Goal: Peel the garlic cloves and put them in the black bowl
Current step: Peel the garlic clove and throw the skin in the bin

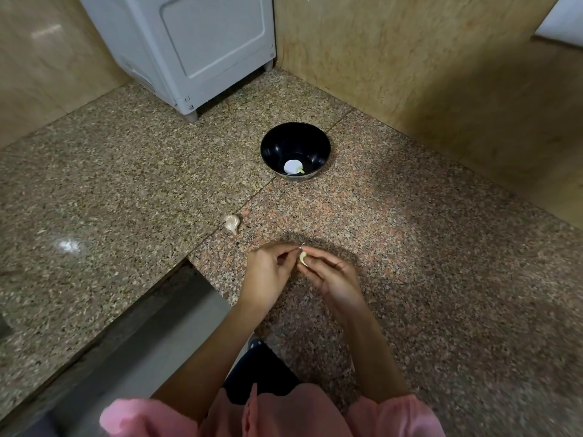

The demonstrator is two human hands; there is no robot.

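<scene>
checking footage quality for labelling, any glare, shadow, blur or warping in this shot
Head view: wide-angle warping bows the beige stone wall; a glare patch sits on the speckled granite counter at left; a soft shadow rings the left hand and right hand pinching the pale garlic clove; the pink sleeves look blurred.

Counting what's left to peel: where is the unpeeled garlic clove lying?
The unpeeled garlic clove lies on the granite counter, left of centre in the head view, between the black bowl and the left hand, touching neither.
</scene>
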